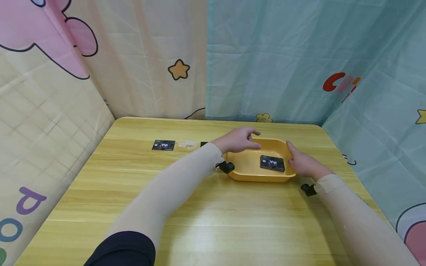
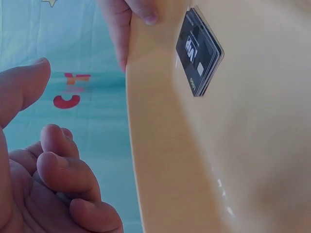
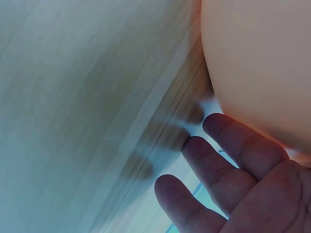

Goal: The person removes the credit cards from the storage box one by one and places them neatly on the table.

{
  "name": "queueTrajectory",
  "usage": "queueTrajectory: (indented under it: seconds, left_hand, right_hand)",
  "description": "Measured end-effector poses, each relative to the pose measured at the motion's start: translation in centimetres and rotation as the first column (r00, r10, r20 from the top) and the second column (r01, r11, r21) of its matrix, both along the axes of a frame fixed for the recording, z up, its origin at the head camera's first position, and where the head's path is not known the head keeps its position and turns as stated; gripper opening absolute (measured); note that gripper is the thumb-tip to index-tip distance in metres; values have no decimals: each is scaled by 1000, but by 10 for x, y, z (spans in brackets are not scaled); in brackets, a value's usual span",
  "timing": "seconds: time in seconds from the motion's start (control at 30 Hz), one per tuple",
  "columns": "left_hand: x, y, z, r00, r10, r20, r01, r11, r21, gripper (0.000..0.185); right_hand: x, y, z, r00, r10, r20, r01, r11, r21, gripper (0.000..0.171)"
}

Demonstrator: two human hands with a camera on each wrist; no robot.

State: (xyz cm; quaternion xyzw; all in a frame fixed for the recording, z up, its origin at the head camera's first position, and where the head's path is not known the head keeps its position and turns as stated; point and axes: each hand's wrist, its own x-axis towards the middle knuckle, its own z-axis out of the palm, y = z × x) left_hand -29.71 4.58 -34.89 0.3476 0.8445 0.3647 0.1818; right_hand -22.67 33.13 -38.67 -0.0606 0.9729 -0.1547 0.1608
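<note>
A yellow plastic tray (image 1: pixel 256 178) sits on the table, holding a small stack of black "Vip" cards (image 1: pixel 272 163) towards its right side. Above the tray's left rim is my left hand (image 1: pixel 237 140), its thumb and fingers apart with nothing between them; in the left wrist view its fingers bend loosely. My right hand (image 1: pixel 304 164) grips the tray's right rim, thumb inside and index finger along the outer wall. Its other fingers (image 3: pixel 218 179) extend beside the tray in the right wrist view.
Left of the tray, a black "Vip" card (image 1: pixel 163 145) and a pale gold card (image 1: pixel 188 146) lie in a row. Another black card (image 1: pixel 203 143) is mostly hidden by my left arm. Printed curtains (image 1: pixel 266 74) border the wooden table (image 1: pixel 233 221).
</note>
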Motion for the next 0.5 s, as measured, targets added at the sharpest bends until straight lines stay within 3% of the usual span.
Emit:
queueTrajectory:
  seconds: [0.23,0.5]
  left_hand:
    - [-6,19,-10,1000,-10,17,10,1000,-3,63]
    - [-10,33,-19,999,23,39,-23,1000,-15,64]
  right_hand:
    - [0,0,0,1000,-3,-13,3,1000,-14,73]
    - [1,-1,0,1000,1,-18,-1,1000,-8,73]
